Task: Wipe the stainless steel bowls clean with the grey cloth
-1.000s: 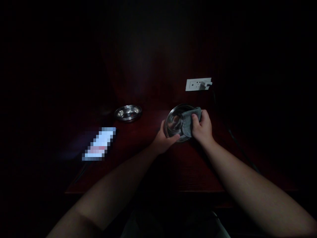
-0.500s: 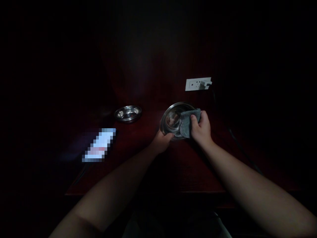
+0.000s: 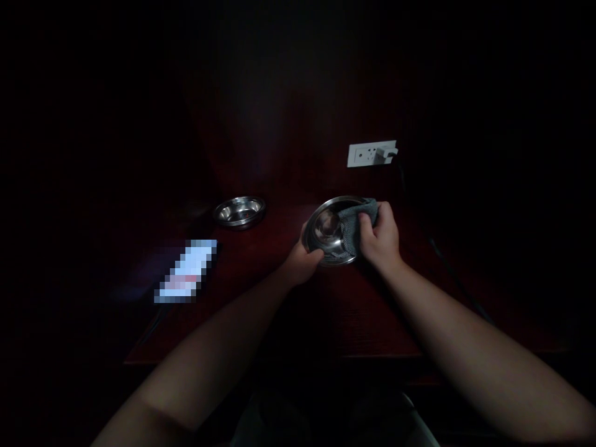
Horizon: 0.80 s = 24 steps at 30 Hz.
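A shiny metal bowl [image 3: 328, 231] is tilted toward me above the dark red table. My left hand [image 3: 302, 259] grips its lower left rim, thumb on the inside edge and the other fingers hidden behind. In my right hand [image 3: 380, 239] is a grey-green cloth [image 3: 352, 226], pinched under the thumb and lying over the right side of the bowl's rim and inner wall. The fingers of that hand are partly hidden by the cloth and bowl.
A second metal bowl [image 3: 239, 212] stands upright on the table [image 3: 298, 329] to the left. Nearer me lies a lit phone [image 3: 189, 271], its screen blurred out. A white socket panel [image 3: 371, 154] with a plug is at the back. A cable [image 3: 459, 279] runs along the right.
The held bowl has turned and shifted slightly to the right and down in the picture. Both hands keep their hold, and the cloth stays on the right side of the bowl.
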Tool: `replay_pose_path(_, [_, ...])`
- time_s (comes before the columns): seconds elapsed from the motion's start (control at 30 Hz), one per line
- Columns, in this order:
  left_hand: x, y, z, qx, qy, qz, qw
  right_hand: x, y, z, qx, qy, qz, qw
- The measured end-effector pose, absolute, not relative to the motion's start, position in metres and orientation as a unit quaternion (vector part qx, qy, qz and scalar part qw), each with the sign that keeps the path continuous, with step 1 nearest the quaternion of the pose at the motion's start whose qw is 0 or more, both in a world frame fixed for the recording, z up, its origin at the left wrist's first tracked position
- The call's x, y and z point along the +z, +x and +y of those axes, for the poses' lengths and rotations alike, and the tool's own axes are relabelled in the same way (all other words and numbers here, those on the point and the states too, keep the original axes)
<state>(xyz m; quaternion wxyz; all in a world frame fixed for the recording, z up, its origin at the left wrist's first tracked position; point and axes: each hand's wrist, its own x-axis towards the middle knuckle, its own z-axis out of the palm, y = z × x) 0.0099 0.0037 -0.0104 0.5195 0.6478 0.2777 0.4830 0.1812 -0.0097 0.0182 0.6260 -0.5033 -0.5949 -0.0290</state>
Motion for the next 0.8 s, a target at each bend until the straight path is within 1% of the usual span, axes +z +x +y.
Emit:
replay_pose_path(0.1, [-0.006,0.009,0.0,0.496,0.688,0.242,0.471,0.016,0.181,-0.007,-0.019,-0.506,-0.581,0.637])
replay_pose_path(0.23, [0.004,0.01,-0.008,0.509,0.702,0.221,0.446,0.013,0.181,-0.003,-0.007,-0.512,-0.555,0.656])
replay_pose_path(0.57, [0.001,0.009,-0.001,0.522,0.692,0.236,0.439,0.012,0.182,-0.001,0.014,-0.512,-0.559,0.652])
replay_pose_path(0.8, [0.004,0.007,0.001,0.506,0.698,0.236,0.449,0.013,0.182,-0.003,0.011,-0.505,-0.565,0.653])
